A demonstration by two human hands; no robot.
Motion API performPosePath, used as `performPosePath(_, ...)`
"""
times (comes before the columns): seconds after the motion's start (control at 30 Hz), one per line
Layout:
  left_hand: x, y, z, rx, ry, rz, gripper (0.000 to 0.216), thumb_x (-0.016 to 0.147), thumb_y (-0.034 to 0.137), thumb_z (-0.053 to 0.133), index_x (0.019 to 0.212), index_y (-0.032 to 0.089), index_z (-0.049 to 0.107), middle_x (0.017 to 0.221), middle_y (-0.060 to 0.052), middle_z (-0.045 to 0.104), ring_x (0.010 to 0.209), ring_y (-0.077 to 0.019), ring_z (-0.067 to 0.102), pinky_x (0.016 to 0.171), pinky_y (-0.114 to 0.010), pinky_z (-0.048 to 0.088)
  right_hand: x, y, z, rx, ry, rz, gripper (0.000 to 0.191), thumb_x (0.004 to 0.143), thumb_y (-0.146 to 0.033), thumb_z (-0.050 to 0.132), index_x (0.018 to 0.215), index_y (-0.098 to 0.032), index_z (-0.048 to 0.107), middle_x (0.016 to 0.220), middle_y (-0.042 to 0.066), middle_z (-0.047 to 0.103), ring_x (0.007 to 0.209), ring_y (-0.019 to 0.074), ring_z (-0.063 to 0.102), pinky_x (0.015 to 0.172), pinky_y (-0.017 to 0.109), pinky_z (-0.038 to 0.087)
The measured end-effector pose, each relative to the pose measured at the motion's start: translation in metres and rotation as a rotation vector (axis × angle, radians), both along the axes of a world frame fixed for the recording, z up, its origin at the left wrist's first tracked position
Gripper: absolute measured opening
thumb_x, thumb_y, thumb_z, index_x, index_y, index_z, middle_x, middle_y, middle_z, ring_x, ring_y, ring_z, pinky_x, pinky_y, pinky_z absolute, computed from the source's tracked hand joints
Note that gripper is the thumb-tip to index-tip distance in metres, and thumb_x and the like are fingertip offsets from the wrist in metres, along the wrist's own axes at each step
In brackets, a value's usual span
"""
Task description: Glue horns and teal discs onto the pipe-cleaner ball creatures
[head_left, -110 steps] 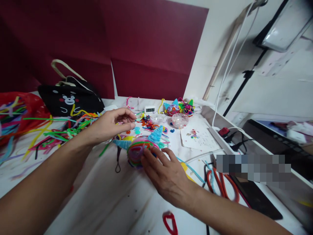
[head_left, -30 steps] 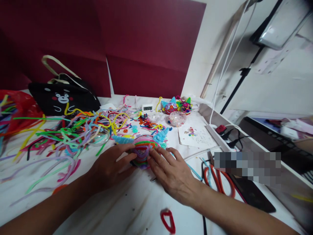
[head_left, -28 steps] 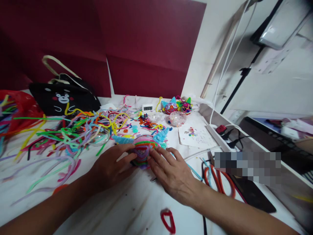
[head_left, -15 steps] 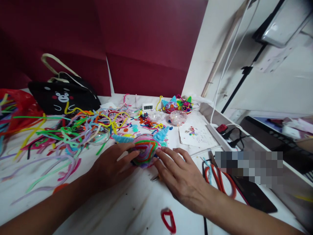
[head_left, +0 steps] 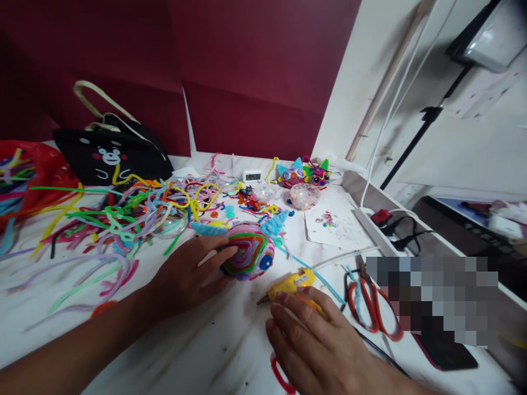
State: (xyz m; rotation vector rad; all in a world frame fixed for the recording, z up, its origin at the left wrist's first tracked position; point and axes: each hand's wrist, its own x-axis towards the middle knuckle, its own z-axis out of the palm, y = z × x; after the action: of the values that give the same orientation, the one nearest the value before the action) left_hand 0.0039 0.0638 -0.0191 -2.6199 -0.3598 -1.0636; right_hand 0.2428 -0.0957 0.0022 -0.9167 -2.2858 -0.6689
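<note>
A multicoloured pipe-cleaner ball [head_left: 250,253] with blue pointed ears rests on the white table [head_left: 197,345]. My left hand [head_left: 190,272] lies against its left side, fingers touching it and holding it steady. My right hand [head_left: 317,340] is drawn back to the lower right, fingers spread and flat, its fingertips just beside a yellow glue gun [head_left: 290,283] that lies on the table. It grips nothing.
A heap of loose pipe cleaners [head_left: 111,219] covers the left. A black bear bag [head_left: 111,156] and red bag [head_left: 24,175] stand behind. Finished pipe-cleaner heads [head_left: 305,174], a small clock [head_left: 252,175], clear balls [head_left: 303,196], paper [head_left: 335,222], red scissors [head_left: 370,307], a phone [head_left: 447,354] and power strip [head_left: 381,227] lie right.
My right hand left the ball and pulled back towards me, uncovering the yellow glue gun. The ball now shows a blue eye on its right side. My left hand stayed on it.
</note>
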Motion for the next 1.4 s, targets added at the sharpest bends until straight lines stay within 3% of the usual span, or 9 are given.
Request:
performPosePath(0.13,0.001,-0.001,-0.002,-0.033,-0.021,0.005,0.056,0.082,0.024,0.069,0.134,0.02,0.049,0.125,-0.015,0.059,0.112,-0.0277,0.06,0.091,-0.042,0.053,-0.001,-0.002,-0.002,0.018,0.015,-0.002,0.027,0.096,-0.008,0.046,0.092,-0.011,0.072,0.091,0.005,0.077,0.098,0.0222,0.066,0.098,0.042,0.039)
performPosePath(0.33,0.002,-0.002,-0.003,-0.068,-0.041,0.007,0.054,0.084,0.026,0.066,0.135,0.022,0.048,0.123,-0.014,0.059,0.111,-0.0273,0.06,0.091,-0.043,0.052,0.013,0.002,-0.009,-0.047,0.026,0.021,0.022,0.095,-0.011,0.049,0.098,-0.007,0.071,0.097,0.009,0.075,0.106,0.0254,0.063,0.104,0.045,0.036)
performPosePath(0.53,0.001,-0.003,-0.001,-0.06,-0.043,0.011,0.053,0.084,0.026,0.067,0.133,0.02,0.049,0.12,-0.015,0.06,0.11,-0.0283,0.06,0.089,-0.043,0.053,0.036,0.011,0.003,-0.158,0.045,-0.1,0.019,0.094,-0.007,0.051,0.103,-0.007,0.068,0.104,0.009,0.073,0.11,0.0247,0.06,0.104,0.047,0.035)
performPosePath(0.73,0.002,-0.006,0.002,-0.116,-0.051,0.071,0.056,0.086,0.031,0.062,0.138,0.034,0.043,0.118,-0.01,0.063,0.107,-0.0273,0.062,0.089,-0.043,0.056,0.049,0.016,0.012,-0.151,0.048,-0.166,0.017,0.092,-0.007,0.053,0.102,-0.009,0.067,0.102,0.009,0.074,0.107,0.0249,0.061,0.097,0.047,0.04)
performPosePath(0.97,-0.003,-0.004,0.006,-0.087,-0.052,0.043,0.053,0.084,0.025,0.063,0.134,0.022,0.047,0.118,-0.014,0.059,0.107,-0.0279,0.059,0.089,-0.042,0.052,0.059,0.021,0.02,-0.174,0.083,-0.158,0.017,0.091,-0.006,0.056,0.105,-0.007,0.066,0.102,0.011,0.072,0.106,0.026,0.06,0.093,0.048,0.039)
performPosePath(1.17,-0.014,-0.001,0.014,-0.03,-0.143,0.079,0.044,0.084,0.017,0.057,0.127,0.024,0.049,0.108,-0.01,0.06,0.099,-0.0237,0.06,0.085,-0.04,0.051,0.068,0.037,0.035,-0.144,0.105,-0.156,0.02,0.09,-0.006,0.057,0.108,-0.009,0.065,0.098,0.011,0.071,0.1,0.0235,0.06,0.088,0.045,0.042)
performPosePath(1.4,-0.026,0.017,0.032,-0.053,-0.29,0.17,0.029,0.083,0.004,0.056,0.107,0.021,0.059,0.095,-0.005,0.064,0.09,-0.0184,0.063,0.084,-0.036,0.053,0.071,0.039,0.03,-0.159,0.078,-0.184,0.021,0.09,-0.007,0.056,0.109,-0.013,0.065,0.099,0.009,0.071,0.098,0.0217,0.061,0.089,0.043,0.042)
